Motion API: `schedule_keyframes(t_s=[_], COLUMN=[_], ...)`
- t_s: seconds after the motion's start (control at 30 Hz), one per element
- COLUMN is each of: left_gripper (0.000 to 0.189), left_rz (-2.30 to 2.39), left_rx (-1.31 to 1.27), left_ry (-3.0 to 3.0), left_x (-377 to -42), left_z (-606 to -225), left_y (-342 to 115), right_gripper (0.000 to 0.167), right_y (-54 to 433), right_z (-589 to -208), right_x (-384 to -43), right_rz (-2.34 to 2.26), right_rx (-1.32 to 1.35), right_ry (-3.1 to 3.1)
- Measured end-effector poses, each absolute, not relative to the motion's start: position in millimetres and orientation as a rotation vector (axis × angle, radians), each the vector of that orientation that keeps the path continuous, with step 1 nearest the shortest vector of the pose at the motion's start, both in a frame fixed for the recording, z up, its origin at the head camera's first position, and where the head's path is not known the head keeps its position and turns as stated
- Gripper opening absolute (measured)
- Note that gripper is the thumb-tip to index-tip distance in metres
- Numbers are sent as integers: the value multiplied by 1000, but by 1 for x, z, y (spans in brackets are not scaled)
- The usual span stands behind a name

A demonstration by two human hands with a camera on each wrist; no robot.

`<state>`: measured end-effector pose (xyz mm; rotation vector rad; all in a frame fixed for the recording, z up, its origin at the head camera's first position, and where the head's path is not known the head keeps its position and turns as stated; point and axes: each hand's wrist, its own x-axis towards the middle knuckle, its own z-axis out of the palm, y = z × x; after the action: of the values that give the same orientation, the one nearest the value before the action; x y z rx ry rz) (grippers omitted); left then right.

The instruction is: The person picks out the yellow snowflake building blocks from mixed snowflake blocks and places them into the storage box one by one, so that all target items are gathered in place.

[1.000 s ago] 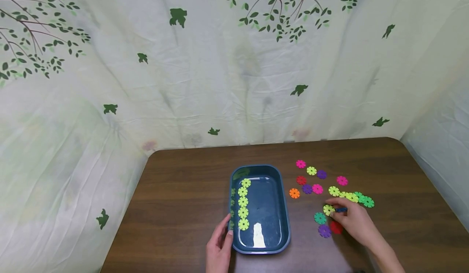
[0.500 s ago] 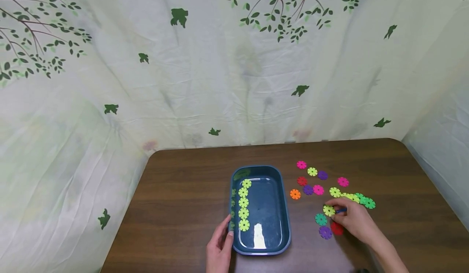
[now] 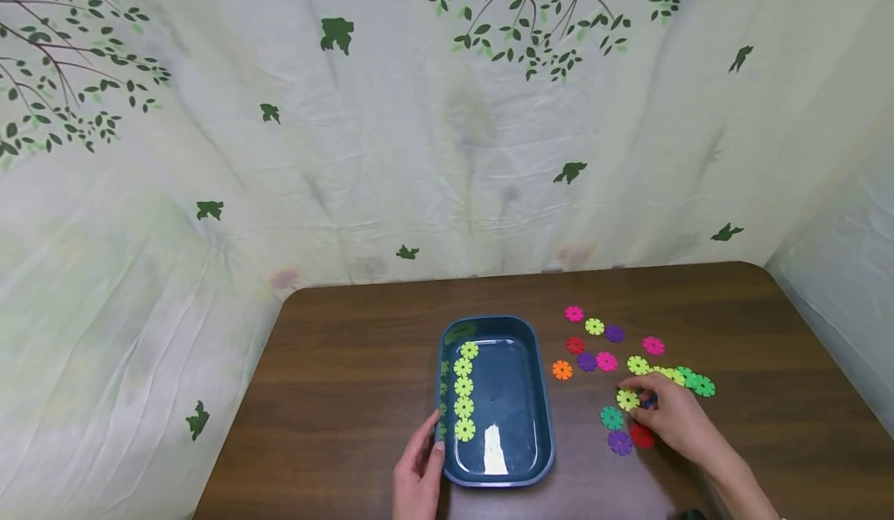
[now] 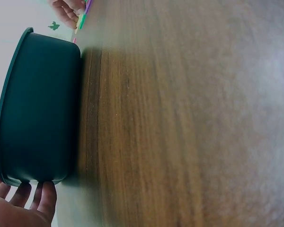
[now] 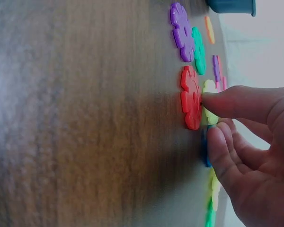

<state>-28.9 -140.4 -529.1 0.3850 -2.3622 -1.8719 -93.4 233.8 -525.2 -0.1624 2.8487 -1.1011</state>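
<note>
My left hand (image 3: pixel 417 469) grips the left wall of a dark blue plastic tray (image 3: pixel 545 427). In the left wrist view its fingers (image 4: pixel 47 198) bend against the tray's end. Inside the tray, several yellow-green flower discs (image 3: pixel 464 386) form a column along the left side. At the right, my right hand (image 3: pixel 673 415) pinches a yellow-green flower disc (image 3: pixel 628 400) between thumb and forefinger, at table level. A blue disc (image 5: pixel 207 146) lies under its fingers, mostly hidden. Close to the thumb are a red disc (image 3: pixel 642 435), a teal disc (image 3: pixel 611 417) and a purple disc (image 3: pixel 619 443).
More flower discs lie loose right of the tray, among them an orange one (image 3: pixel 562 370) and a pink one (image 3: pixel 574 313). Yellow and green discs (image 3: pixel 704 386) overlap beyond the right hand. Behind the brown table (image 3: pixel 335 365) hangs a leaf-patterned cloth (image 3: pixel 419 155).
The right hand's fingers have shifted slightly around the yellow-green disc, and less of the blue disc shows. The left hand and tray stay put.
</note>
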Motion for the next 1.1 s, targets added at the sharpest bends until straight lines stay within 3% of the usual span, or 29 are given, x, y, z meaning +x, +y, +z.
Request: schedule_keyframes(t_s=[1.1], left_gripper=[40], left_rz=[-1885], left_rx=[467], left_ry=[-2364], left_x=[-29], left_z=[-528], left_y=[-139], right_gripper=[17], right_y=[206], right_z=[-524], right_x=[-105], right_rz=[-1321], right_rx=[-84], right_ry=[2864])
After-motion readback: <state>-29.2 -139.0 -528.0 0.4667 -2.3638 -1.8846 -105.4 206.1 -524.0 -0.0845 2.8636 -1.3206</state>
